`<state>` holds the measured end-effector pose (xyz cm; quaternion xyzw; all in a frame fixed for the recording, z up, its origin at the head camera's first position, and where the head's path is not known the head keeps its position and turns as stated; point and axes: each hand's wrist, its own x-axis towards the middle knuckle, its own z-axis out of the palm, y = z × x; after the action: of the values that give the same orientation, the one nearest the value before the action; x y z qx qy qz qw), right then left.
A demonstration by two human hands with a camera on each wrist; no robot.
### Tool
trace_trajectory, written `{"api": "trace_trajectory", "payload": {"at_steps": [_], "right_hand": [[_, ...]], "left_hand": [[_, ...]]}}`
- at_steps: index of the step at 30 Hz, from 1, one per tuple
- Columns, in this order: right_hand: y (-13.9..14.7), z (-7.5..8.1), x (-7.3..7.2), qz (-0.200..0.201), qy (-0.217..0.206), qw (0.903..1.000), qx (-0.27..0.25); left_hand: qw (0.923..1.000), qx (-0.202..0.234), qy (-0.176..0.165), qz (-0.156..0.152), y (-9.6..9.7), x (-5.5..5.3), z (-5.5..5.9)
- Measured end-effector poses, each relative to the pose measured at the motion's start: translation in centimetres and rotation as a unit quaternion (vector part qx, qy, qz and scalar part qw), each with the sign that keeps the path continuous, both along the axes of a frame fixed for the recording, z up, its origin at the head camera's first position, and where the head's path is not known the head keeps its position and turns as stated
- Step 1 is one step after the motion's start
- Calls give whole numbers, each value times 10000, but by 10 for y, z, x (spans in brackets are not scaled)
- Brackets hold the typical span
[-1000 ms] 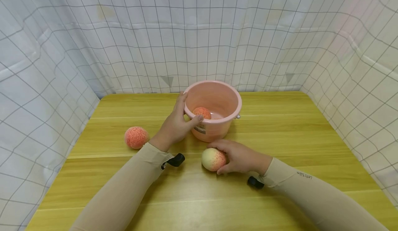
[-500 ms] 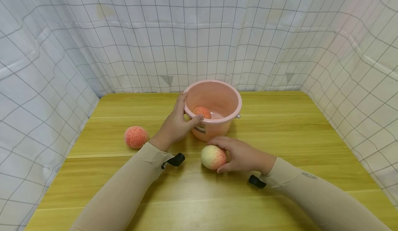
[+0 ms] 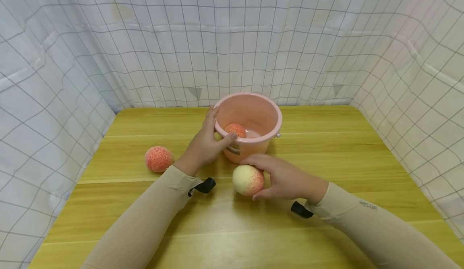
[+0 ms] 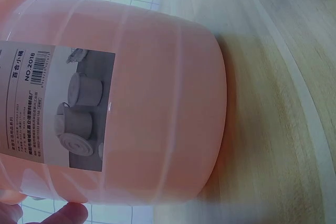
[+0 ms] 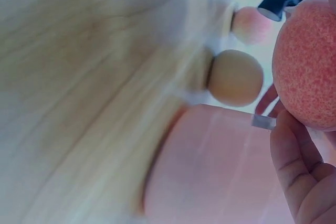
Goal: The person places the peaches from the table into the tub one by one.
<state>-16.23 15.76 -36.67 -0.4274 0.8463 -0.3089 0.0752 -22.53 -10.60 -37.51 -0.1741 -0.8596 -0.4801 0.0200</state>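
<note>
A pink bucket (image 3: pixel 250 150) stands upright on the table, a printed label (image 4: pixel 84 106) on its side. My left hand (image 3: pixel 204 142) holds its left rim, thumb over the front edge. Inside lies a red-speckled peach (image 3: pixel 236 130). My right hand (image 3: pixel 286 176) grips a yellow peach with a red-speckled side (image 3: pixel 247 180) just in front of the bucket; in the right wrist view this peach (image 5: pixel 310 66) is off the tabletop. Left of my left wrist sits another red peach (image 3: pixel 158 159). A tan round fruit (image 5: pixel 235 78) shows beside the bucket in the right wrist view; the head view hides most of it.
The yellow wood-grain table (image 3: pixel 232 236) reaches back to a white curtain (image 3: pixel 239 39) with grid lines, which also closes off both sides. A bucket handle pivot (image 3: pixel 278 135) sticks out at the right of the rim.
My right hand has raised the peach slightly off the table and shifted it a little toward the bucket. My left hand and the bucket stay in place.
</note>
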Motion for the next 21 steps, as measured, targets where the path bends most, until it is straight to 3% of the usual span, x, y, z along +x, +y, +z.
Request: {"api": "trace_trajectory", "payload": {"at_steps": [11,21], "right_hand": [[4,19,-2,74,399,9983,-423],[6,42,-4,222,499,9962,-685]], "left_hand": [[10000,-14,42,-4,0,0,0],[10000,-60,-29,10,1,1,3]]}}
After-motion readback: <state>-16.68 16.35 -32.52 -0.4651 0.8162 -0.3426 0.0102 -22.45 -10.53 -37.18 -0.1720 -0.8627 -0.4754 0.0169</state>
